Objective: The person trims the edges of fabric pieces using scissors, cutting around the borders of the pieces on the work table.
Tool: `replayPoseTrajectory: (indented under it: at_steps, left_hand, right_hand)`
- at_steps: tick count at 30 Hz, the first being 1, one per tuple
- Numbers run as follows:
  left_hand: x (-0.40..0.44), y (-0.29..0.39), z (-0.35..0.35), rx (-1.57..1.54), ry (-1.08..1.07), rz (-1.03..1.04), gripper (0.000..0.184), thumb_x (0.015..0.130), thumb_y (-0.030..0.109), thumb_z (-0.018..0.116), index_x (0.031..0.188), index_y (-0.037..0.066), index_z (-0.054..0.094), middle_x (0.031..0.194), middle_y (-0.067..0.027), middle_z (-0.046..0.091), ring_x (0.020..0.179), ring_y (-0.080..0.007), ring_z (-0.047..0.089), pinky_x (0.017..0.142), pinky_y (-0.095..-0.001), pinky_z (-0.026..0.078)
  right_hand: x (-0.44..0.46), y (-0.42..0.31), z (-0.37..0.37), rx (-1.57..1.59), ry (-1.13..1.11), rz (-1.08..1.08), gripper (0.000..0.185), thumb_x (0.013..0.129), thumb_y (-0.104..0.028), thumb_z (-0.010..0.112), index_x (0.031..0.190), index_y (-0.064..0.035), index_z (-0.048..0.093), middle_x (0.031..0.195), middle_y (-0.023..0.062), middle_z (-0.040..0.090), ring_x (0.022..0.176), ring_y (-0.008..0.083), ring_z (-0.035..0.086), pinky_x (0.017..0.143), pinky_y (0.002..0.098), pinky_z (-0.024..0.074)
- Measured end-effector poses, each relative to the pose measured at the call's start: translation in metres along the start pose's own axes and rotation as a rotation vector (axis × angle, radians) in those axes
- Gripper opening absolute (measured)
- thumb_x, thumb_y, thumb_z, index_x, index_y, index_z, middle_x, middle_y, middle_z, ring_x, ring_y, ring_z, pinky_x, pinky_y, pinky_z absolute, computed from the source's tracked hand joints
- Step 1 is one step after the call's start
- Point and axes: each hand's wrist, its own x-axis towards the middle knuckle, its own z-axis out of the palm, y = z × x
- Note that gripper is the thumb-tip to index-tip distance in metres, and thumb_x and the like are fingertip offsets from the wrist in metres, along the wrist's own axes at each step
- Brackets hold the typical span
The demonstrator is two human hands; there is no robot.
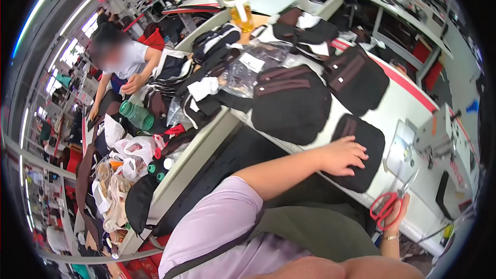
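Note:
My left hand [344, 156] lies flat with fingers spread on a small black fabric panel [371, 133] at the front edge of the white table. Scissors [384, 207] with red handles are in my right hand [399, 215], low at the right; their blades point up and away from me. Part of that hand is hidden behind the handles. Beyond my left hand lie two larger black fabric panels [292, 111] [361, 85], each with dark brown strips and a small white label.
A sewing machine [445, 142] stands at the right. Farther back are piled fabric pieces, clear plastic wrapping [253, 70] and a bottle of yellow liquid [238, 10]. Across a low divider [188, 168], plastic bags [134, 152] and a green bottle [137, 115] lie near a co-worker [126, 59].

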Motion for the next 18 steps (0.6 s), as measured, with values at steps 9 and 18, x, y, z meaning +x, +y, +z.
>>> replayPoseTrajectory:
  at_steps: [9,18]
  left_hand:
    - [0.003,0.078,0.015,0.114,0.081,-0.208,0.05,0.08,0.024,0.078,0.127,0.012,0.064,0.137,-0.0091,0.057,0.132,-0.0304,0.051,0.108,-0.0574,0.039]
    - [0.005,0.101,0.028,0.311,0.052,-0.172,0.065,0.078,0.027,0.081,0.136,0.013,0.057,0.139,-0.0116,0.052,0.13,-0.0323,0.049,0.109,-0.0488,0.039]
  right_hand:
    - [-0.016,-0.061,0.014,0.56,-0.229,0.085,0.055,0.104,-0.025,0.053,0.147,-0.0023,0.03,0.099,0.0181,0.066,0.081,0.0207,0.064,0.081,0.0342,0.0545]
    - [-0.075,-0.064,-0.009,0.612,-0.423,0.304,0.074,0.088,-0.039,0.079,0.141,-0.0003,0.045,0.096,0.008,0.064,0.076,0.013,0.062,0.069,0.0244,0.0511]
